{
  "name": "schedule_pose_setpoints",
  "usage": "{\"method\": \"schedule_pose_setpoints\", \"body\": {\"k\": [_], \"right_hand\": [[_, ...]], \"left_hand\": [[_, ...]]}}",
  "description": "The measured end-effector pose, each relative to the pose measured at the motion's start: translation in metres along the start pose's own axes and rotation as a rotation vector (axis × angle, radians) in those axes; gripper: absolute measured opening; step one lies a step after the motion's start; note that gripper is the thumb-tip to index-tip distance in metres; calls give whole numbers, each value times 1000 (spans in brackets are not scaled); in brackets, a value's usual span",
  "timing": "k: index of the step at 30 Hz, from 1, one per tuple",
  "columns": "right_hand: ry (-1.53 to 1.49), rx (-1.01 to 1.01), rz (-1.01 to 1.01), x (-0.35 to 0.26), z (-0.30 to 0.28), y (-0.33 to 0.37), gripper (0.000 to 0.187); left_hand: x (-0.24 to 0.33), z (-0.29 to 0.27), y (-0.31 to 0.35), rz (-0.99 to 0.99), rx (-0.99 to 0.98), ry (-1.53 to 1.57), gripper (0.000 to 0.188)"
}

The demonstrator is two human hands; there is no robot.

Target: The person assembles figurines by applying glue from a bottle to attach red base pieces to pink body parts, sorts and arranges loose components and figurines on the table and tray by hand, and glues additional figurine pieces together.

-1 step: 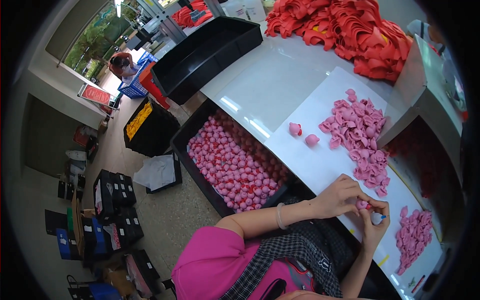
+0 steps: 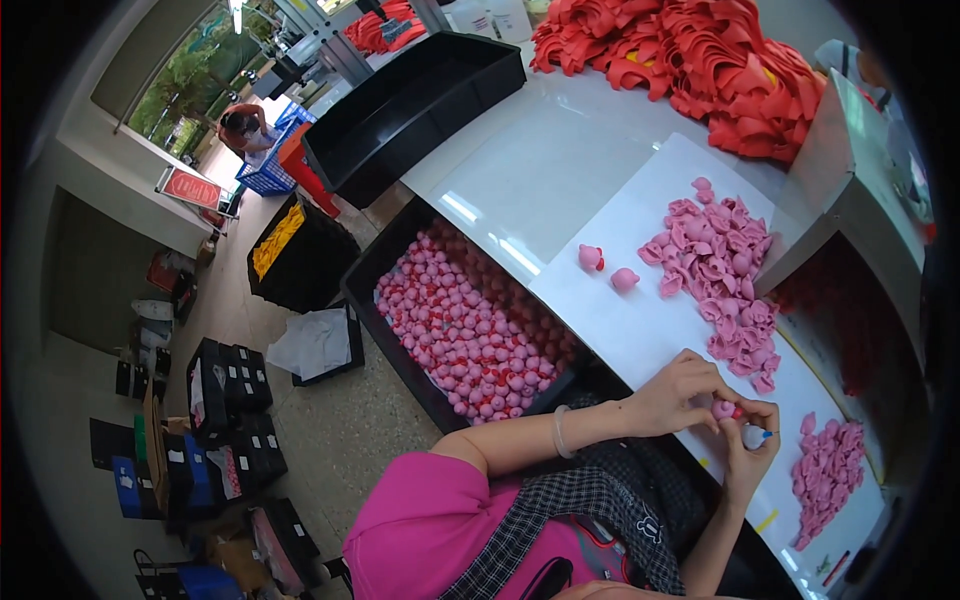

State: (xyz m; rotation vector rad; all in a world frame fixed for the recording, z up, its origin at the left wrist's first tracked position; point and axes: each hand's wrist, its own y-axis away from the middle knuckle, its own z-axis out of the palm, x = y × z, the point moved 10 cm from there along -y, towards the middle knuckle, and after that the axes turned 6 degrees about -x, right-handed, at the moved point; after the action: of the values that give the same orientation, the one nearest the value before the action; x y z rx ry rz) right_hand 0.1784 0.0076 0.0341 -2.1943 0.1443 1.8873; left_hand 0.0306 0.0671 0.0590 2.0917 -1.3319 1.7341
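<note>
Over the near edge of the table, my left hand point(image 2: 680, 393) is closed, its fingertips pinching a small round pink piece with a bit of red point(image 2: 724, 408). My right hand point(image 2: 745, 462) comes up against it from the other side, fingers curled round a small white bottle with a blue tip point(image 2: 754, 436). Its fingertips also meet the pink piece. Beyond my hands lies a heap of pink curled pieces point(image 2: 735, 290). A smaller heap of pink pieces point(image 2: 828, 470) is to the right. Two round pink pieces, one point(image 2: 624, 280) beside the other, lie apart on the white sheet point(image 2: 585, 315).
Left of the table, a black bin point(image 2: 362, 300) holds many pink-and-red balls. An open black tray point(image 2: 325, 150) sits at the far left corner. Red pieces point(image 2: 690, 70) are piled at the back. A grey box-like housing point(image 2: 850, 150) stands at right. Another person point(image 2: 245, 132) bends over a blue crate.
</note>
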Motion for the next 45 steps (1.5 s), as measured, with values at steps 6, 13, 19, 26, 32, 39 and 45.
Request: {"method": "schedule_pose_setpoints", "body": {"k": [6, 13, 19, 26, 32, 39, 45], "right_hand": [[-44, 67, -115, -9, 7, 3, 34], [-80, 97, -115, 2, 7, 8, 34], [-17, -39, -34, 0, 8, 1, 33], [-253, -24, 169, 17, 12, 2, 29], [-154, -87, 86, 14, 10, 2, 29], [-243, -3, 111, 19, 6, 14, 33], [1, -6, 5, -4, 29, 2, 27]], "left_hand": [[-7, 0, 0, -120, 67, 114, 29], [-4, 2, 1, -128, 16, 58, 35], [7, -3, 1, -12, 39, -97, 44], [2, -1, 5, -58, 89, 6, 39], [24, -3, 5, 124, 105, -211, 35], [38, 4, -3, 175, 58, -325, 40], [10, -8, 5, 37, 63, -372, 37]]}}
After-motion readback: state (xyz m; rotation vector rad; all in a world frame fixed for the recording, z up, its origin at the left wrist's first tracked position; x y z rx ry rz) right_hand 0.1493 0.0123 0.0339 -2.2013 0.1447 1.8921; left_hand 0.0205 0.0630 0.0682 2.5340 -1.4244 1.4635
